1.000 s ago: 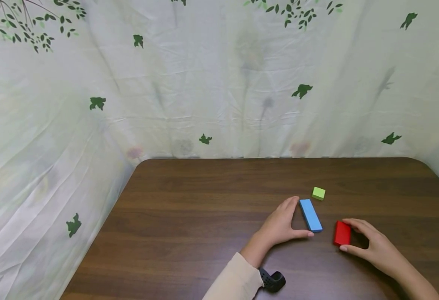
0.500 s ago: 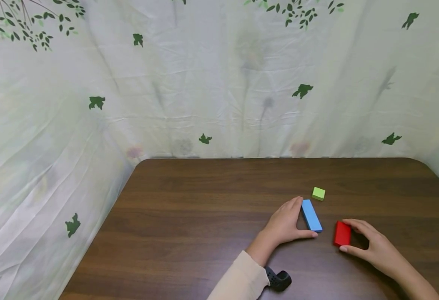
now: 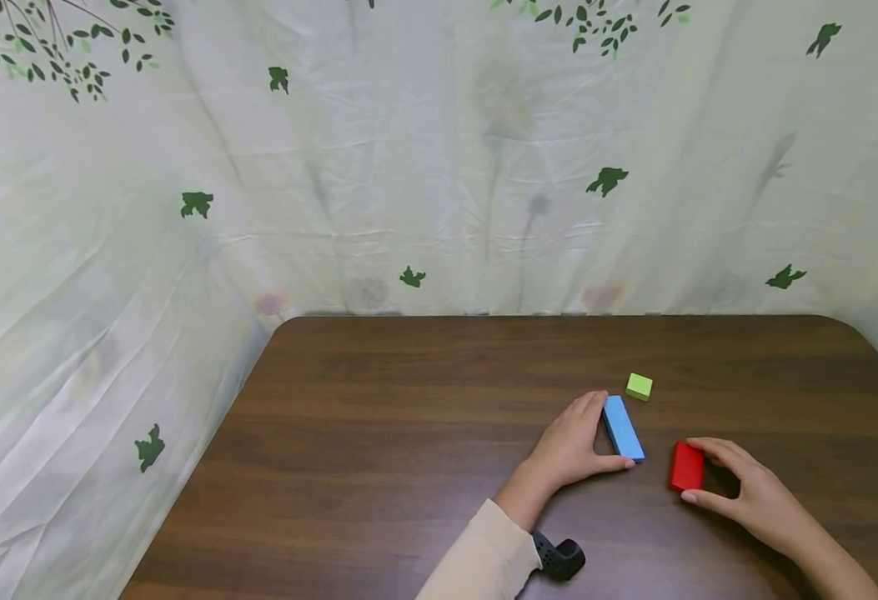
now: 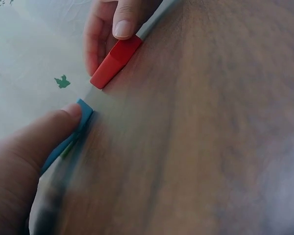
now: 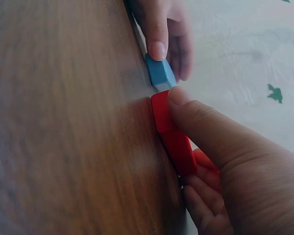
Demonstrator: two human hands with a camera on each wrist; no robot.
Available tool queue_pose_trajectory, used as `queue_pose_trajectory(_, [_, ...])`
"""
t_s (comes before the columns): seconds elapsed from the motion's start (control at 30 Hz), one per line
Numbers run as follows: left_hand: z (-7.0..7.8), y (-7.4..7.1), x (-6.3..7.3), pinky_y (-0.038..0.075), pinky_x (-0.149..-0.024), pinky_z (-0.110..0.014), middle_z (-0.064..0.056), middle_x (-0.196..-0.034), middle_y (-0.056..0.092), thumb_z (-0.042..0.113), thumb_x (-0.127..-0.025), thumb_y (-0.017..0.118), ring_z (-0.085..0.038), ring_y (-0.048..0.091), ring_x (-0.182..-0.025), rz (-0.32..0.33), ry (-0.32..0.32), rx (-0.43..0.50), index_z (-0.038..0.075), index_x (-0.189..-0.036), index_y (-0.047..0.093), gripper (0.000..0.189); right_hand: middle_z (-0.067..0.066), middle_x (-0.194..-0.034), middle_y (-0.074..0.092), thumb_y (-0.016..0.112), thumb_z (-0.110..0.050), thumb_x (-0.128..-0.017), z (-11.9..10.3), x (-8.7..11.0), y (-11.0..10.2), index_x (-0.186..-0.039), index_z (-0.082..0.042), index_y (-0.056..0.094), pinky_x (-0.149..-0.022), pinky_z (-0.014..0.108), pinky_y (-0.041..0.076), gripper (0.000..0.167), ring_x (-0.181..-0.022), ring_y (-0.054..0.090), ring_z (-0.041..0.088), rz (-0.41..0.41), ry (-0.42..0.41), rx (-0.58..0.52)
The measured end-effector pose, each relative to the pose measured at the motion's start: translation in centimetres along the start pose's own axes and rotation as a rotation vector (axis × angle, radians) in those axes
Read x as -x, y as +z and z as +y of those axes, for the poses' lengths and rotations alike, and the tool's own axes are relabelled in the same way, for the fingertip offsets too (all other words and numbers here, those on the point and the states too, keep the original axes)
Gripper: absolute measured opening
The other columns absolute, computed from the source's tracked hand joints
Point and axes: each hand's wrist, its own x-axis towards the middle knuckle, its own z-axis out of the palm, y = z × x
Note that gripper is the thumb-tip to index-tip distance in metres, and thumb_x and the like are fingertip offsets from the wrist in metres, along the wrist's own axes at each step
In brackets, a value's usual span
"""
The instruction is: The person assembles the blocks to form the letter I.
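My left hand (image 3: 571,442) pinches a long blue block (image 3: 623,429) by its two ends, thumb at the near end and fingertips at the far end. In the left wrist view the thumb presses on the end of the blue block (image 4: 84,113). To the right, my right hand (image 3: 758,492) grips a shorter red block (image 3: 686,467) the same way, its thumb on the near end. The right wrist view shows that thumb on the red block (image 5: 174,134) and the other fingers behind it. A small light green block (image 3: 639,386) lies just beyond the blue one.
The brown wooden table (image 3: 378,433) has rounded far corners. Behind it and along the left hangs a pale curtain (image 3: 408,167) with leaf and bird prints. A black wrist device (image 3: 561,558) sits beside the cream left sleeve (image 3: 484,554).
My left hand has moved slightly right, and its thumb and fingers have closed onto the ends of the blue block. The right hand and red block stay where they were.
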Motion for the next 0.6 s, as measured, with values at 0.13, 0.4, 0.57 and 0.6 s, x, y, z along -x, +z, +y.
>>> queue_pose_trajectory(0.13, [0.07, -0.11, 0.00, 0.028, -0.098, -0.021, 0.000, -0.138, 0.034, 0.056, -0.072, 0.065, -0.009, 0.031, -0.125, 0.023, 0.011, 0.011, 0.009, -0.139, 0.028, 0.090, 0.007, -0.115, 0.049, 0.079, -0.029, -0.067, -0.02, 0.04, 0.02, -0.119, -0.007, 0.053, -0.075, 0.004, 0.026, 0.062, -0.097, 0.037, -0.007, 0.005, -0.008, -0.012])
queue_pose_trajectory(0.4, [0.32, -0.54, 0.13, 0.026, -0.099, -0.021, 0.000, -0.138, 0.033, 0.054, -0.072, 0.066, -0.010, 0.030, -0.126, 0.079, 0.039, 0.030, 0.008, -0.139, 0.028, 0.089, 0.006, -0.115, 0.049, 0.078, -0.029, -0.068, 0.03, 0.06, 0.04, -0.119, -0.007, 0.052, -0.075, 0.003, 0.025, 0.061, -0.098, 0.036, -0.007, 0.000, -0.007, -0.016])
queue_pose_trajectory(0.57, [0.40, -0.66, 0.19, 0.027, -0.098, -0.020, 0.000, -0.137, 0.032, 0.053, -0.071, 0.067, -0.010, 0.032, -0.124, 0.120, 0.065, 0.037, 0.008, -0.138, 0.029, 0.089, 0.005, -0.115, 0.049, 0.078, -0.029, -0.068, 0.04, 0.03, 0.07, -0.119, -0.008, 0.052, -0.076, 0.003, 0.024, 0.061, -0.099, 0.036, -0.007, 0.002, -0.009, -0.017])
queue_pose_trajectory(0.6, [0.41, -0.68, 0.20, 0.027, -0.098, -0.020, 0.000, -0.137, 0.032, 0.052, -0.071, 0.068, -0.010, 0.032, -0.123, 0.128, 0.070, 0.038, 0.008, -0.138, 0.030, 0.088, 0.005, -0.115, 0.049, 0.078, -0.029, -0.068, 0.04, 0.03, 0.08, -0.119, -0.008, 0.052, -0.076, 0.003, 0.025, 0.061, -0.098, 0.036, -0.007, 0.002, -0.009, -0.018])
